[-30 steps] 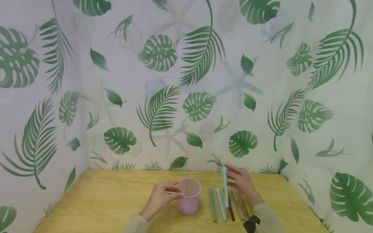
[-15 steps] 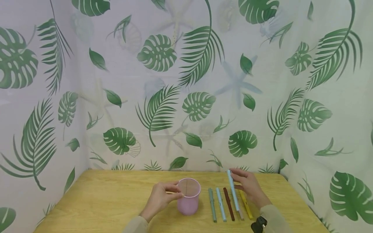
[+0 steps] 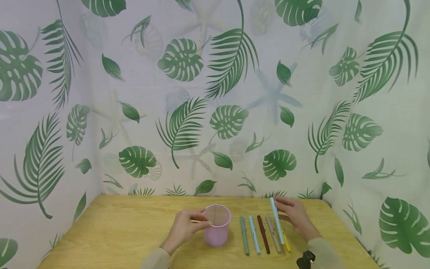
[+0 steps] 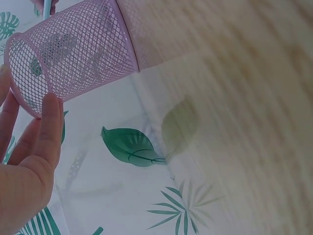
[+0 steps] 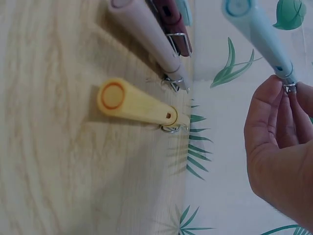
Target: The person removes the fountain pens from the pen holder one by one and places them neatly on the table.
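My left hand [image 3: 184, 226] pinches the rim of a pink mesh pen holder [image 3: 216, 237], which stands upright on the table. In the left wrist view, thumb and fingers lie on either side of the holder's rim [image 4: 13, 88]. My right hand [image 3: 295, 217] grips a light blue pen [image 3: 277, 220] near its upper end by the clip. In the right wrist view this pen [image 5: 259, 39] is raised off the table, over the right end of a row of pens. Below it lie a yellow pen [image 3: 286, 242] and a beige pen [image 3: 273, 233].
Left of the beige pen lie a dark red pen [image 3: 263, 234], another light blue pen [image 3: 254, 235] and a green pen [image 3: 244, 236], side by side. The wooden table [image 3: 134, 224] backs onto a leaf-printed curtain [image 3: 188, 130].
My right hand has moved right with the light blue pen, from over the dark red pen, past the beige one, to beside the yellow one. My left hand keeps its grip on the pen holder.
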Demonstrator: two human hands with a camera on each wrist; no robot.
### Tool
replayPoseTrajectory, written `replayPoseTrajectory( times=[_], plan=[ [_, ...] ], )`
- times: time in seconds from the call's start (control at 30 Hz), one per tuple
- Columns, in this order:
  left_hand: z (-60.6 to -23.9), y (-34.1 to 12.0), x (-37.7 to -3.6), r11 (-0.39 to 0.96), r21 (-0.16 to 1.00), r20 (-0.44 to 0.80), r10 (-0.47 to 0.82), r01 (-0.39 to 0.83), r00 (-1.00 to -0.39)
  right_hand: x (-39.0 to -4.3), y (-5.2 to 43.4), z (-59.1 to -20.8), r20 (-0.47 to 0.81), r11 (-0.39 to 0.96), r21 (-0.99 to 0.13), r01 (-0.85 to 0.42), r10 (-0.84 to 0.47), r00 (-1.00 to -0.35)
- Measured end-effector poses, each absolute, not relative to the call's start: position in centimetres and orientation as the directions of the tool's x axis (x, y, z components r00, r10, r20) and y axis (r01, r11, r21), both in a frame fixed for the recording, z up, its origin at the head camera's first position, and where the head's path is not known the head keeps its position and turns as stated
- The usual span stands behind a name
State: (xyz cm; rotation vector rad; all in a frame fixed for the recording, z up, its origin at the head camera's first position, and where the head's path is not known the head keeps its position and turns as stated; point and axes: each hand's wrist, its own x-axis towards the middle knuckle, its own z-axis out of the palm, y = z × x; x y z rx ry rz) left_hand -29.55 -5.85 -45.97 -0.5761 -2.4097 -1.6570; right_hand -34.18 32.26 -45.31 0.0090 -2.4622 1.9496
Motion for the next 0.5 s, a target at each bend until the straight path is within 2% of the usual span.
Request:
replayPoseTrajectory(
  times=[0.5],
  plan=[
    [-45.8, -5.9, -29.3, 0.314, 0.864, 0.336, 0.225, 0.394, -0.915, -34.3, 33.4, -45.3, -0.033, 0.23, -0.973, 0.034, 0.008, -0.999]
  ],
)
